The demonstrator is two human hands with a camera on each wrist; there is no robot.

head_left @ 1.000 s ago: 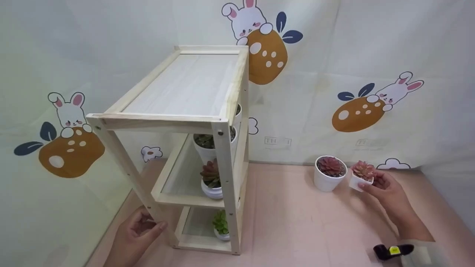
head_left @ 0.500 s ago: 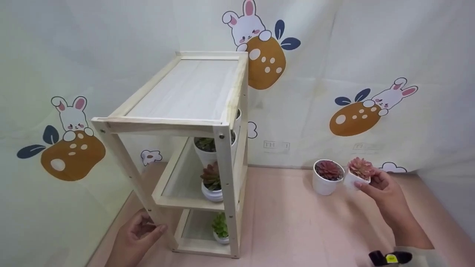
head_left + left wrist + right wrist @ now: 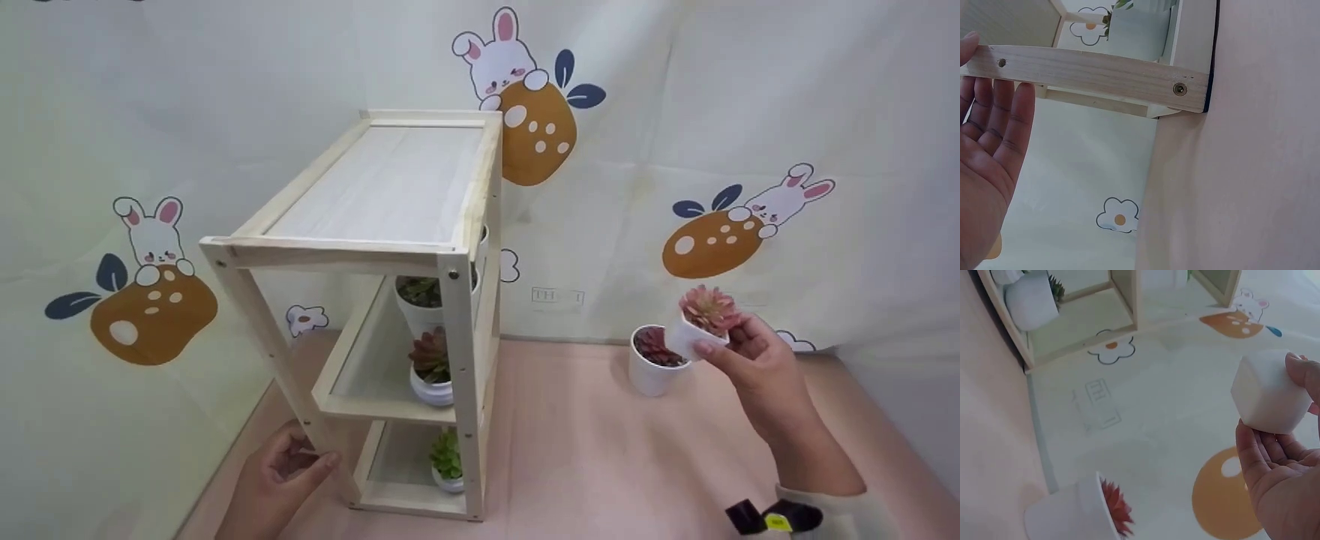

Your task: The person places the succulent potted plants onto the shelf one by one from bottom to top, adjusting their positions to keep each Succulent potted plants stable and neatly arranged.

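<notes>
My right hand (image 3: 761,375) holds a small square white pot with a pink succulent (image 3: 709,311), thumb on one side and fingers on the other. It is raised off the table and overlaps a round white pot (image 3: 651,375) with a dark red succulent behind it. The right wrist view shows the held pot's bare base (image 3: 1269,394). My left hand (image 3: 274,480) grips the front left leg of a wooden shelf rack (image 3: 341,259). Seen from the left wrist, its thumb and fingers (image 3: 1019,118) lie on opposite sides of that leg (image 3: 1095,67).
On the rack's middle shelf stand a reddish succulent in a white pot (image 3: 433,386) and more white pots behind the front right post. The lowest shelf bears a bright green succulent (image 3: 447,457). A patterned cloth (image 3: 600,225) hangs behind the pink tabletop (image 3: 570,450).
My right hand has lifted the square potted succulent up and to the left, partly in front of the round pot. The left hand stays on the rack's leg. The head view has shifted slightly.
</notes>
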